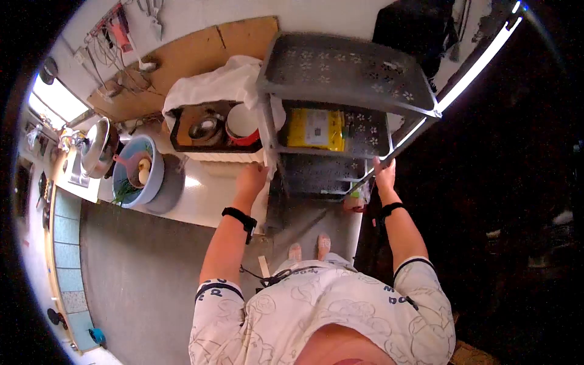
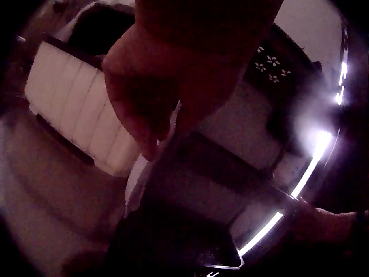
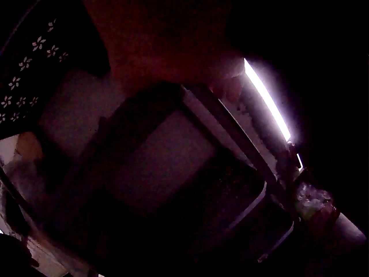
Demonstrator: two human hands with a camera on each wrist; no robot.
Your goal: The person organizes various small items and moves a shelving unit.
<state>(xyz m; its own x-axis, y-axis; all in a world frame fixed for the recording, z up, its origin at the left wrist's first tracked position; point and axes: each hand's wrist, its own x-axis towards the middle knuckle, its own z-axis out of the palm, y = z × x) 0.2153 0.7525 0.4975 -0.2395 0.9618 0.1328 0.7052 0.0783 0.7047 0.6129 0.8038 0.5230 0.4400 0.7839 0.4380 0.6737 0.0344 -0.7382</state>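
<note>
A dark multi-tier rack (image 1: 347, 91) with flower-shaped holes stands in front of the person, a yellow packet (image 1: 316, 129) on one tier. The left hand (image 1: 252, 179) is at the rack's left side; in the left wrist view its thumb and fingers (image 2: 167, 86) pinch a thin white edge, seemingly cloth (image 2: 135, 183). The right hand (image 1: 384, 174) grips the rack's right side frame; its fingers (image 3: 228, 89) show dimly at a dark bar in the right wrist view. Left of the rack, a white cloth (image 1: 213, 85) drapes over a dark-rimmed basket (image 1: 210, 149) holding bowls.
A light blue basin (image 1: 157, 176) with a pink ladle and greens sits on the white counter (image 1: 201, 204). Beside it is a lidded metal pan (image 1: 100, 148). Utensils hang on the wall. A bright strip edges the rack's right side; beyond it is darkness. The feet stand below.
</note>
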